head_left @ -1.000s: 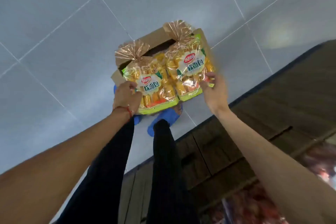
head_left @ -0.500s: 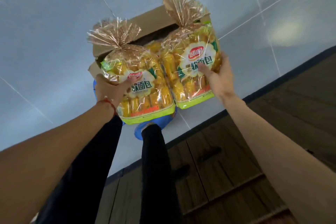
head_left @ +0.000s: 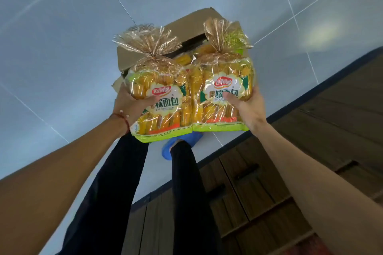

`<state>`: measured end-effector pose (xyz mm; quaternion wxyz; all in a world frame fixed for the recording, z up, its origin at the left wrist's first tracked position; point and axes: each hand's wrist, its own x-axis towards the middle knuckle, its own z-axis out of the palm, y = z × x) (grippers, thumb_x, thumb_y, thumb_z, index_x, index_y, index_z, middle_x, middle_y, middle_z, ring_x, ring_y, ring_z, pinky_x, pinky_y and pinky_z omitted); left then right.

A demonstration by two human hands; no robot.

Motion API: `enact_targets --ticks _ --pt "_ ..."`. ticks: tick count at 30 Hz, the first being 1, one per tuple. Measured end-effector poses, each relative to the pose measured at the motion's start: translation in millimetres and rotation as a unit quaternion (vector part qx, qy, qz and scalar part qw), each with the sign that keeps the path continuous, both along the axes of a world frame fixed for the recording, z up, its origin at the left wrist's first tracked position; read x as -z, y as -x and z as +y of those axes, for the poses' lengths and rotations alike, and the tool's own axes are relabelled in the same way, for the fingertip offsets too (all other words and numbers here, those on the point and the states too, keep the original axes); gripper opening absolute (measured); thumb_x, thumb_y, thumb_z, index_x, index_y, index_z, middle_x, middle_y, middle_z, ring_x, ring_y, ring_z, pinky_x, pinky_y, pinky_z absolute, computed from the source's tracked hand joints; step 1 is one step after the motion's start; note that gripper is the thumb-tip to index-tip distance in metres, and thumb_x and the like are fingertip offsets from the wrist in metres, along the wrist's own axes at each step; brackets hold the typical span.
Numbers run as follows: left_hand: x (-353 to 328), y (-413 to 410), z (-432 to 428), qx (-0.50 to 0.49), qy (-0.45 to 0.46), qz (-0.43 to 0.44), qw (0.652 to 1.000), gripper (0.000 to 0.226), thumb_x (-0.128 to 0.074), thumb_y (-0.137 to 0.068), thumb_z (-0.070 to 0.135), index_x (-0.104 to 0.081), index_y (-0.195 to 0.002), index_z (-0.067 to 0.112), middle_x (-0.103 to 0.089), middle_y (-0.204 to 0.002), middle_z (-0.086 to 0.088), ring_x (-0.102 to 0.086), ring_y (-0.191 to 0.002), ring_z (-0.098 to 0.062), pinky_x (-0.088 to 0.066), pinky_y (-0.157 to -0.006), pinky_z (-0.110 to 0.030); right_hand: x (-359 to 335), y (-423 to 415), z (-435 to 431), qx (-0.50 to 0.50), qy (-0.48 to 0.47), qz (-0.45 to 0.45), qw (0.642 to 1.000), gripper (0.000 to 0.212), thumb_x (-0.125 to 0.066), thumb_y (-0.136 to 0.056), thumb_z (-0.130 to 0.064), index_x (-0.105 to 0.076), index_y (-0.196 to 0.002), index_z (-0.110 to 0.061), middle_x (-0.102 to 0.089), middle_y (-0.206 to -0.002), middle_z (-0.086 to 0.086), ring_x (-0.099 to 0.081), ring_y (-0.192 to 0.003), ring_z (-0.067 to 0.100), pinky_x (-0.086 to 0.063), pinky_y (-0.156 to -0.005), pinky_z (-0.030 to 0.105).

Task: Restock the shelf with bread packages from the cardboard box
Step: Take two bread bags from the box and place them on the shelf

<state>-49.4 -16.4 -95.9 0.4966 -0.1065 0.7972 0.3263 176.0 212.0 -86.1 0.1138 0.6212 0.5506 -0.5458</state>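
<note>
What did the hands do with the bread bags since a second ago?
The left hand and right hand lifted the left bread package and right bread package up from the cardboard box, toward the camera, gripping them throughout. Nothing was let go. The box stayed on the tiled floor, with more bread still inside.

We are looking through one wide-angle camera on the person's head, pointing steeply down along both arms at the floor (head_left: pixel 62 51). It is leaning sideways, so the cabinet (head_left: pixel 259 184) is slanting at lower right. The left hand (head_left: pixel 129 105) and right hand (head_left: pixel 248 107), each gripping a bread package (head_left: pixel 165 80), are sitting close, mid-frame.
</note>
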Motion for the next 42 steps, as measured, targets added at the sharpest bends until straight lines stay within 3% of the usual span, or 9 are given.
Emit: enact_targets --ticks 7,10,14,19,22,27,32,38,42 --pt "-47.6 30.7 -16.3 0.035 -0.027 0.015 0.999 0.068 -0.095 -0.052 0.033 -0.052 -0.105 0.031 -0.07 -0.102 0.003 -0.073 -0.089 -0.023 -0.062 -0.07 -0.046 -53.0 13.0 -47.5 0.084 0.001 0.032 0.996 0.064 -0.085 -0.083 -0.021 -0.053 -0.138 -0.013 -0.074 -0.111 -0.008 -0.076 -0.086 0.0 -0.058 -0.065 0.016" --pt "-94.9 49.9 -30.0 0.046 -0.029 0.041 0.998 0.074 -0.094 -0.043 0.048 -0.054 -0.105 0.038 -0.071 -0.103 0.009 -0.072 -0.09 -0.017 -0.062 -0.072 -0.044 -91.4 26.5 -66.3 0.107 0.001 0.053 0.993 0.061 -0.082 -0.085 -0.016 -0.053 -0.139 -0.012 -0.074 -0.116 -0.004 -0.076 -0.09 0.003 -0.058 -0.065 0.015" --pt "-173.5 73.9 -48.8 0.041 -0.046 0.061 0.996 0.073 -0.095 -0.053 0.04 -0.056 -0.112 0.028 -0.071 -0.106 0.005 -0.072 -0.09 -0.016 -0.063 -0.061 -0.036 -160.1 49.7 -86.1 0.118 -0.003 0.094 0.989 0.066 -0.085 -0.083 -0.019 -0.053 -0.141 -0.013 -0.074 -0.119 -0.003 -0.075 -0.099 0.011 -0.06 -0.069 0.019" --pt "-277.8 101.2 -72.5 0.031 -0.087 0.112 0.989 0.075 -0.095 -0.051 0.044 -0.059 -0.116 0.03 -0.073 -0.105 0.01 -0.072 -0.094 -0.011 -0.061 -0.078 -0.033 -247.0 72.0 -103.4 0.131 -0.015 0.156 0.979 0.063 -0.084 -0.084 -0.016 -0.055 -0.14 -0.015 -0.075 -0.12 0.0 -0.075 -0.105 0.021 -0.062 -0.068 0.022" --pt "-333.0 103.3 -90.0 -0.003 -0.119 0.138 0.983 0.074 -0.095 -0.052 0.043 -0.058 -0.115 0.03 -0.074 -0.105 0.009 -0.073 -0.094 -0.013 -0.062 -0.076 -0.037 -294.0 82.3 -115.5 0.139 -0.016 0.209 0.968 0.063 -0.082 -0.085 -0.011 -0.054 -0.142 -0.018 -0.075 -0.121 -0.001 -0.076 -0.102 0.018 -0.061 -0.066 0.022" --pt "-410.7 84.2 -123.4 -0.102 -0.152 0.183 0.966 0.078 -0.096 -0.055 0.035 -0.056 -0.122 0.025 -0.073 -0.108 0.002 -0.074 -0.093 -0.021 -0.062 -0.063 -0.046 -357.2 94.4 -135.5 0.094 -0.021 0.278 0.956 0.067 -0.084 -0.084 -0.015 -0.055 -0.143 -0.022 -0.075 -0.124 -0.001 -0.074 -0.11 0.019 -0.061 -0.087 0.041" --pt "-476.6 73.7 -154.7 -0.158 -0.179 0.245 0.94 0.052 -0.092 -0.063 0.025 -0.059 -0.103 0.033 -0.073 -0.102 0.004 -0.073 -0.096 -0.021 -0.062 -0.076 -0.045 -414.9 113.2 -141.6 0.039 -0.025 0.328 0.944 0.066 -0.083 -0.082 -0.01 -0.056 -0.14 -0.023 -0.076 -0.12 -0.002 -0.075 -0.103 0.01 -0.061 -0.078 0.025" --pt "-535.9 85.7 -184.3 -0.191 -0.203 0.313 0.908 0.069 -0.092 -0.064 0.027 -0.06 -0.124 0.018 -0.073 -0.109 0.0 -0.072 -0.095 -0.012 -0.06 -0.077 -0.022 -478.9 155.0 -146.2 -0.012 -0.019 0.383 0.924 0.061 -0.084 -0.08 -0.016 -0.057 -0.133 -0.029 -0.076 -0.118 -0.003 -0.075 -0.102 0.011 -0.059 -0.079 0.03" --pt "-576.7 111.9 -192.1 -0.222 -0.219 0.356 0.881 0.075 -0.087 -0.071 0.02 -0.045 -0.131 0.032 -0.058 -0.104 0.025 -0.057 -0.086 0.015 -0.044 -0.068 0.0 -517.6 198.8 -150.1 -0.04 -0.036 0.411 0.91 0.061 -0.083 -0.082 -0.016 -0.056 -0.136 -0.021 -0.076 -0.119 -0.001 -0.076 -0.102 0.014 -0.062 -0.082 0.033"
